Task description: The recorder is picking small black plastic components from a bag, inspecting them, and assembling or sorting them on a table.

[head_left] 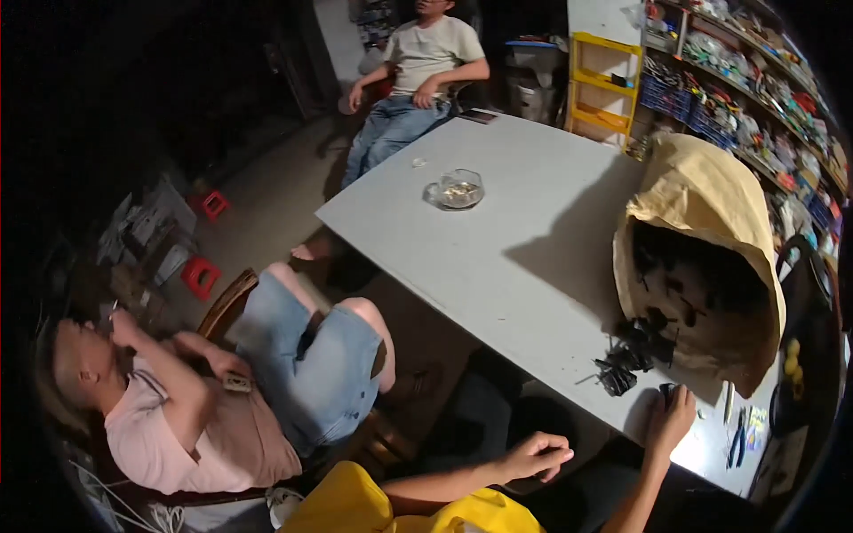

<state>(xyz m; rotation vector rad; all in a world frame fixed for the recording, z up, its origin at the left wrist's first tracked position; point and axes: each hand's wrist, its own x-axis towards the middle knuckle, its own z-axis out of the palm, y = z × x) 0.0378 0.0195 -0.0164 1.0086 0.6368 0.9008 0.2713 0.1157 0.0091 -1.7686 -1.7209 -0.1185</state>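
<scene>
My right hand rests at the near edge of the grey-white table, its fingers closed around a small black piece. Off the table edge, over my lap, my left hand is curled with the fingertips together; whatever it holds, if anything, is hidden. Just beyond my right hand lies a small pile of black parts with thin protruding ends. The pile spreads from the mouth of a big tan sack lying on its side, with more dark pieces inside.
Pliers and a slim pen-like tool lie right of my right hand. A glass ashtray stands farther back, a phone at the far corner. One person sits at left, another beyond the table. Crowded shelves line the right.
</scene>
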